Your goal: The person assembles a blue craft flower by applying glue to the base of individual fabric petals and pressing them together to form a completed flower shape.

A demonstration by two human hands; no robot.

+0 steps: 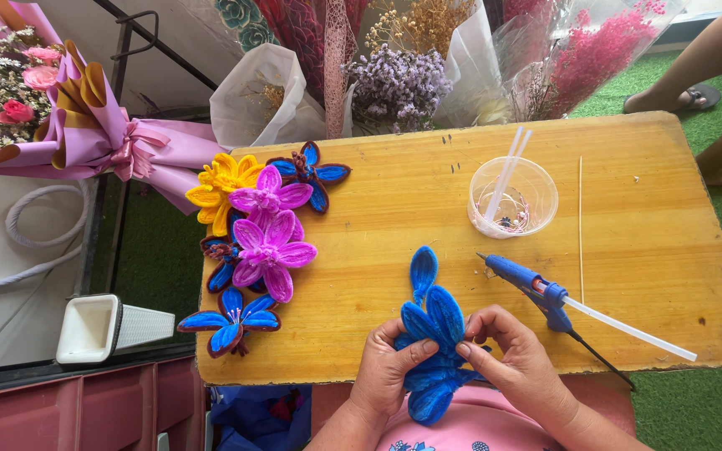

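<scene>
Broadly, we are looking down on a long wooden table [628, 250] set on green artificial grass [695, 409], its top bare across much of the right half. Behind its far edge we see wrapped bunches of dried flowers [399, 83] in purple, tan and pink, and to the far left a bouquet of pink roses [10, 92] in lilac and tan paper with a ribbon bow. On the table's left end lies a cluster of finished fuzzy-wire flowers [265, 242]: one yellow, two magenta, several blue edged in brown. Towards the right stands a clear plastic cup [513, 198] with two white sticks leaning in it (we cannot make out the small bits at its bottom). Just in front of it a blue glue gun [536, 288] lies on its side, a pale glue stick jutting from its back, and a thin wooden skewer [581, 217] lies beside the cup. At the near edge, over a pink lap, we hold a blue fuzzy-wire flower [432, 334], one loose-looking petal pointing up onto the table. Our left hand [386, 367] clasps the flower from its side, thumb pressed on a petal; our right hand [516, 355] pinches the petals from the other side, fingertips closed on them.
</scene>
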